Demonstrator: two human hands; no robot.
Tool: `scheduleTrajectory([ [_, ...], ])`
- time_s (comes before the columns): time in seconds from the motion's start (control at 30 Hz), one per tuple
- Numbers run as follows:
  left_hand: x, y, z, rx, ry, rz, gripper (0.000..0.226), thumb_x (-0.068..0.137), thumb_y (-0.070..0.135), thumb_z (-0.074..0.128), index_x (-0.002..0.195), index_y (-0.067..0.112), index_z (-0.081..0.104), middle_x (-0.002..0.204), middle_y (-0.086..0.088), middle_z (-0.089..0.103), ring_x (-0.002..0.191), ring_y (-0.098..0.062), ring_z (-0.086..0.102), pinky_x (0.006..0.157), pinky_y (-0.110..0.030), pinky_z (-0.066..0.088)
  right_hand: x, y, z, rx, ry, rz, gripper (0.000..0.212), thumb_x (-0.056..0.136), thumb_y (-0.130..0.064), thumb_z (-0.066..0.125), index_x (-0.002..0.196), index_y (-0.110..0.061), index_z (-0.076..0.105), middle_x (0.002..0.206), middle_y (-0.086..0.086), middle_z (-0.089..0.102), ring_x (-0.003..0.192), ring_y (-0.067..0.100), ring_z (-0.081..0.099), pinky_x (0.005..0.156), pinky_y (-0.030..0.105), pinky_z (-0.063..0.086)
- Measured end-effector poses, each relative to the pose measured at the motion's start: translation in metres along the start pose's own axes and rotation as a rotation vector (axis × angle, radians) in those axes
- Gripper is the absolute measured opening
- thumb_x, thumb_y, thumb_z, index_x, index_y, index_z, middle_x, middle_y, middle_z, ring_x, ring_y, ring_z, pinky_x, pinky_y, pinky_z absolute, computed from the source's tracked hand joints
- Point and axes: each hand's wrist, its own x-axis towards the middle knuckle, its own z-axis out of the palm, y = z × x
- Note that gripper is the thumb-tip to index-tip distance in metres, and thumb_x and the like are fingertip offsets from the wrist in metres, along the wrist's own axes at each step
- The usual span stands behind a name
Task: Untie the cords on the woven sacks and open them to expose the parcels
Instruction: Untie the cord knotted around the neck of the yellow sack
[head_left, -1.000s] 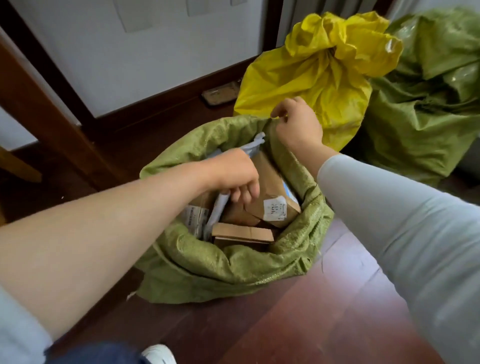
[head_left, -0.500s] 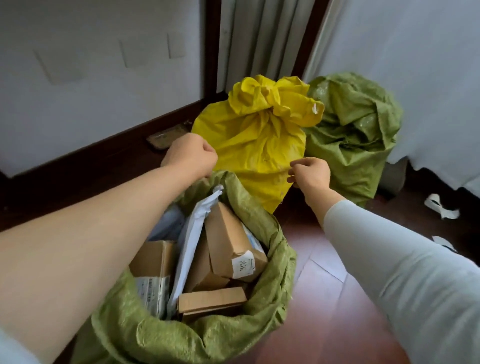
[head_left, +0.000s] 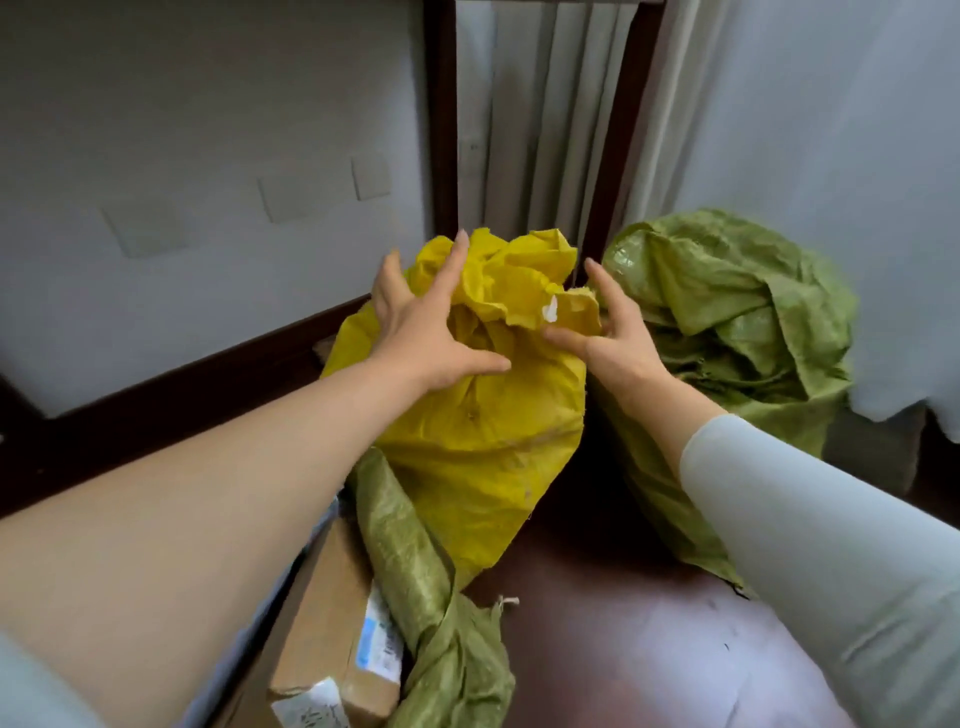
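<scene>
Flanking the bunched neck of the yellow woven sack (head_left: 483, 431) at frame centre, your left hand (head_left: 421, 332) and right hand (head_left: 618, 343) touch the fabric with fingers spread apart, clamping nothing. The green woven sack (head_left: 415, 545) at lower left lies open, brown cardboard parcels (head_left: 327, 623) exposed. The yellow one and the crumpled green woven sack (head_left: 737, 312) at right look unopened. The yellow sack stands upright on the floor (head_left: 623, 649), long axis vertical, neck upward; its cord is not discernible.

Probably a room in a home: dark wood floor (head_left: 623, 649), dark skirting (head_left: 182, 384), white wall (head_left: 208, 104), pale curtain (head_left: 540, 130).
</scene>
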Motion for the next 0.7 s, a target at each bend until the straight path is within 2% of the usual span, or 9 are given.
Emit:
scheduleTrajectory([
  [0.1,0.011,0.01,0.012,-0.047,-0.013,-0.071,0.108,0.061,0.057,0.075,0.142,0.05,0.004,0.154,-0.01,0.009,0.143,-0.031,0.014,0.117,-0.047,0.015,0.018,-0.016,0.001,0.141,-0.09,0.032,0.018,0.084,-0.03,0.066,0.101,-0.027,0.062,0.102,-0.003,0.065,0.104,0.02,0.061,0.088,0.034,0.052],
  [0.23,0.023,0.023,0.008,-0.223,0.406,-0.281,0.08,0.074,0.064,0.045,0.145,0.031,0.025,0.148,-0.008,0.037,0.136,-0.029,0.033,0.113,-0.043,0.024,0.023,-0.013,-0.007,0.046,-0.287,0.072,0.016,0.082,-0.018,0.067,0.089,-0.004,0.07,0.092,0.01,0.07,0.086,0.02,0.064,0.084,0.039,0.053],
  [0.3,0.027,0.026,0.005,-0.03,0.421,-0.332,0.088,0.075,0.066,0.055,0.146,0.026,0.021,0.151,-0.015,0.024,0.14,-0.032,0.019,0.114,-0.041,0.019,0.014,0.003,-0.006,-0.132,-0.442,-0.025,0.015,0.081,-0.011,0.066,0.094,-0.007,0.071,0.098,0.009,0.07,0.092,0.021,0.063,0.084,0.034,0.051],
  [0.37,0.031,0.025,0.011,0.15,0.258,-0.293,0.113,0.064,0.064,0.069,0.148,0.027,0.004,0.156,-0.017,-0.006,0.144,-0.033,-0.004,0.116,-0.042,0.008,0.007,0.022,-0.003,-0.184,-0.594,-0.129,0.024,0.079,-0.004,0.063,0.1,-0.012,0.071,0.111,0.003,0.068,0.108,0.015,0.059,0.094,0.031,0.045],
  [0.43,0.038,0.022,0.022,0.188,0.101,-0.253,0.13,0.057,0.051,0.081,0.146,0.032,-0.013,0.154,-0.014,-0.021,0.144,-0.032,-0.005,0.116,-0.041,0.01,0.007,0.033,-0.001,-0.292,-0.665,-0.194,0.04,0.072,-0.006,0.058,0.11,-0.015,0.068,0.133,-0.004,0.055,0.127,0.006,0.041,0.115,0.034,0.021],
  [0.5,0.048,0.012,0.03,0.21,0.011,-0.2,0.129,0.062,0.033,0.083,0.143,0.04,-0.017,0.156,-0.014,0.006,0.141,-0.033,0.023,0.11,-0.042,0.029,0.0,0.037,0.004,-0.192,-0.537,-0.13,0.047,0.061,-0.01,0.048,0.101,-0.018,0.072,0.127,-0.003,0.059,0.127,0.007,0.041,0.117,0.037,0.007],
  [0.6,0.055,-0.012,0.04,0.389,0.046,-0.047,0.095,0.076,0.018,0.068,0.145,0.041,0.007,0.141,-0.008,0.042,0.125,-0.032,0.046,0.097,-0.04,0.042,-0.001,0.033,0.006,0.28,0.124,0.037,0.032,0.076,0.0,0.047,0.071,-0.02,0.07,0.089,0.001,0.069,0.097,0.016,0.059,0.097,0.037,0.041],
  [0.67,0.055,-0.027,0.043,0.436,0.137,0.056,0.074,0.08,0.016,0.062,0.142,0.035,0.026,0.14,-0.005,0.044,0.122,-0.032,0.048,0.095,-0.04,0.043,0.012,0.021,0.004,0.297,0.32,0.057,0.017,0.085,-0.02,0.058,0.099,-0.02,0.067,0.111,0.004,0.063,0.106,0.018,0.055,0.097,0.039,0.044],
  [0.7,0.053,-0.03,0.044,0.451,0.134,0.092,0.069,0.081,0.017,0.062,0.14,0.031,0.028,0.139,-0.005,0.045,0.12,-0.033,0.05,0.092,-0.042,0.045,0.019,0.01,0.006,0.29,0.232,0.101,0.043,0.082,-0.036,0.064,0.122,-0.022,0.056,0.129,0.002,0.055,0.117,0.017,0.051,0.102,0.04,0.042],
])
